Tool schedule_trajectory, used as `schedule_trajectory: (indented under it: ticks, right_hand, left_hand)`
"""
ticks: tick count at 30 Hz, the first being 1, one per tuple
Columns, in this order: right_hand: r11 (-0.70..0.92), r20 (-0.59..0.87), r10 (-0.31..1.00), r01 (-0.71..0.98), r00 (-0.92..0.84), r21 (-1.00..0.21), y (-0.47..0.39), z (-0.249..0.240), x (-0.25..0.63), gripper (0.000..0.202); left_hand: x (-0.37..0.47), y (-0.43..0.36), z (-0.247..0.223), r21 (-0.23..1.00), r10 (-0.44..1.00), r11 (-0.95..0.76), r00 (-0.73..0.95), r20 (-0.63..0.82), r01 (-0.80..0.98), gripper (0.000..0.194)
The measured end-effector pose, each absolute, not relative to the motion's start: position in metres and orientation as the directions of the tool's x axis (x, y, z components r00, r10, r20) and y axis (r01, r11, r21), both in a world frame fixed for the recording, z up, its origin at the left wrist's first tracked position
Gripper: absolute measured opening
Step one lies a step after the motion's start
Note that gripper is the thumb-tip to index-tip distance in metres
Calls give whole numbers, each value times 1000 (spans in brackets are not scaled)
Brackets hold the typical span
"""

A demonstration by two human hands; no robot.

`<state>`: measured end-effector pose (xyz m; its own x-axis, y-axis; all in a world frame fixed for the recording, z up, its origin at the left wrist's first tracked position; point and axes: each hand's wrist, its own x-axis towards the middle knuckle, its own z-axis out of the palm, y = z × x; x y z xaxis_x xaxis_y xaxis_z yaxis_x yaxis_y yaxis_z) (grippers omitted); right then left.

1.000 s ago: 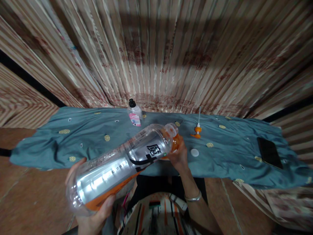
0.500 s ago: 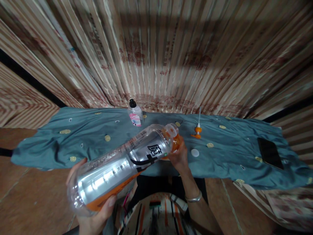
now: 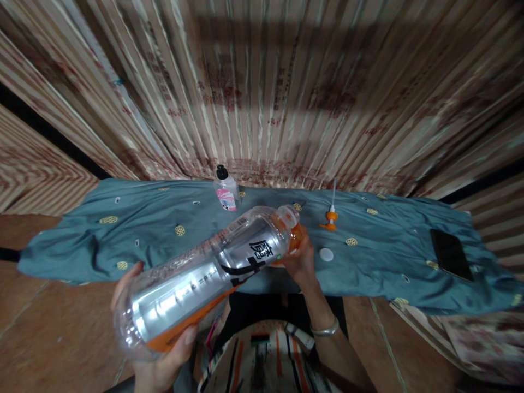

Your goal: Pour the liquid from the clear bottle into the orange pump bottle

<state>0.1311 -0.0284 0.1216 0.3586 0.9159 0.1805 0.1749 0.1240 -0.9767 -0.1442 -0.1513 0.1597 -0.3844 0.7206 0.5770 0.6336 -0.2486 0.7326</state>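
Note:
My left hand [image 3: 172,355] wraps around the base end of a large clear plastic bottle [image 3: 204,278] with a silver and orange label and black lettering. The bottle lies tilted across the view, its mouth up and to the right. My right hand [image 3: 303,261] grips an orange bottle [image 3: 293,238] right behind the large bottle's neck, which hides most of it. Whether the two mouths touch I cannot tell. To the right of this hand lie a white round cap [image 3: 326,254] and an orange pump head [image 3: 331,217] with its clear tube.
A clear bottle [image 3: 226,191] with a black cap and pink label stands at the back of the table. A dark phone [image 3: 451,254] lies at the right. The teal patterned cloth [image 3: 147,213] covers the table, and a striped curtain [image 3: 254,87] hangs behind it.
The large bottle and both hands have barely shifted. Both hands keep their hold, and the things on the table lie as before.

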Motion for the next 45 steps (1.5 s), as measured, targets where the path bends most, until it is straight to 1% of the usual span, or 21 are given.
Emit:
schedule_trajectory:
  ticks: [4,6,10,14,16,18,20,23,26,27,29,31,33,34,35,38,42,45]
  right_hand:
    - [112,166,918,168,360,-979,-28,118,132,63]
    - [107,160,917,163,364,-981,-27,118,131,63]
    - [115,168,909,158,381,-981,-27,121,129,62]
    - [105,151,910,138,387,-985,-27,123,129,60]
    - [101,141,913,123,382,-987,-27,122,129,59]
    - [91,129,919,117,372,-989,-28,119,130,60]
    - [91,127,921,113,367,-989,-28,117,131,63]
    - [108,142,922,113,360,-988,-27,114,132,64]
    - [115,159,920,141,357,-983,-26,114,132,63]
    - [120,166,919,148,357,-982,-26,114,131,63]
    - [134,179,918,149,354,-980,-26,114,131,64]
    - [135,180,915,146,362,-980,-26,115,131,64]
    - [118,167,912,150,374,-982,-27,116,131,62]
    - [110,160,911,151,379,-982,-27,117,130,62]
    - [105,155,911,148,383,-983,-27,117,130,61]
    - [118,158,912,128,378,-985,-28,119,130,60]
    - [131,163,914,109,371,-985,-28,121,130,64]
    - [133,165,915,112,368,-985,-28,121,130,62]
  left_hand:
    - [-139,-149,168,736,696,-298,-389,604,609,100]
    - [-137,-149,169,731,689,-306,-387,612,610,101]
    - [-133,-148,169,754,687,-271,-428,587,598,109]
    - [-133,-149,166,683,629,-287,-406,663,672,119]
    - [-136,-150,164,667,645,-294,-373,667,685,122]
    - [-139,-152,163,664,678,-291,-341,651,689,116]
    - [-139,-153,164,652,671,-303,-331,664,695,106]
    - [-135,-154,169,639,666,-288,-331,669,713,97]
    - [-136,-156,168,625,587,-330,-365,723,708,97]
    - [-138,-157,166,652,656,-301,-345,671,696,100]
    - [-142,-159,163,646,669,-277,-339,661,712,108]
    - [-142,-160,162,618,672,-276,-311,672,736,112]
    - [-138,-161,165,585,661,-303,-276,698,753,109]
    - [-134,-161,167,586,621,-319,-303,723,745,106]
    - [-130,-161,170,605,627,-301,-325,708,737,102]
    - [-122,-164,170,652,663,-276,-351,661,706,102]
    - [-129,-174,154,670,683,-240,-368,631,703,103]
    - [-130,-180,148,692,717,-185,-385,581,698,103]
